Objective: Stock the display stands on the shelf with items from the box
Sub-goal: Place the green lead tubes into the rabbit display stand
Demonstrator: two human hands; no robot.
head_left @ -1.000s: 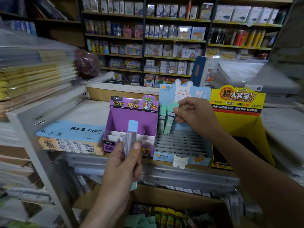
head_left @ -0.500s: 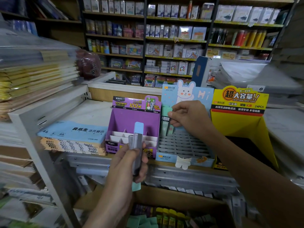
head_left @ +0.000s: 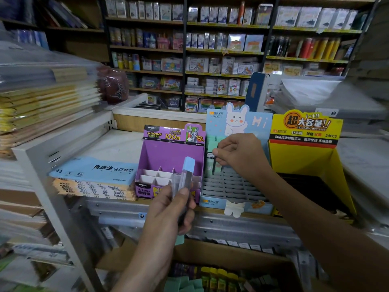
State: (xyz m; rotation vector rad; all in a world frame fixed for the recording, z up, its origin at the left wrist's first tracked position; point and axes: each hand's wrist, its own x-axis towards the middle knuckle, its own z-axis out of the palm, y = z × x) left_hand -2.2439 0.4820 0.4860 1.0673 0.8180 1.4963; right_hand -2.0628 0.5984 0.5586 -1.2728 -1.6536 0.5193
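Note:
Three cardboard display stands sit side by side on the shelf: a purple one, a light blue rabbit one with a grid of slots, and a yellow one. My left hand grips a small bundle of clear lead cases, the tallest with a light blue cap, in front of the purple stand. My right hand pinches a green-capped lead case at the back left rows of the blue stand, where a few green cases stand upright. The box below holds more green and yellow cases.
Blue and orange loose-leaf paper packs lie left of the purple stand. Stacked notebooks fill the left rack. A metal shelf rail runs under the stands. Stocked shelves line the far wall.
My right hand has lowered the green case into the back rows of the blue stand. My left hand has stayed in front of the purple stand with its bundle.

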